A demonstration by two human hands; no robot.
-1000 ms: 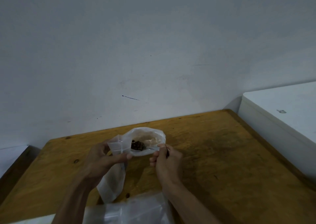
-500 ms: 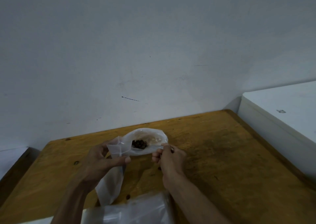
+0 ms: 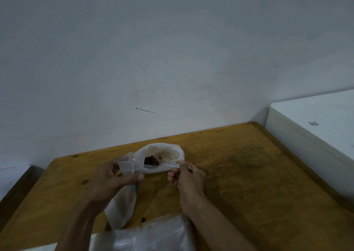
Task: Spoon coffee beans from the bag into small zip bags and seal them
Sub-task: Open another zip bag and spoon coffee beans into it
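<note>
Pinching a translucent bag [image 3: 162, 160] of beans, both hands' grips hover above a wooden table [image 3: 249, 174] against a grey wall [image 3: 172, 49].

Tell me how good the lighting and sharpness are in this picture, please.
Head view: dim, flat light with a bluish cast on the wall; soft shadows under the hands on the wooden table; wide-angle bending at the table's edges; the coffee beans are a dark, slightly soft clump; no strong glare.

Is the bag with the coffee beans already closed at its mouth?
No, the mouth of the bag gapes open between the left hand and the right hand, and the dark coffee beans show inside.
</note>
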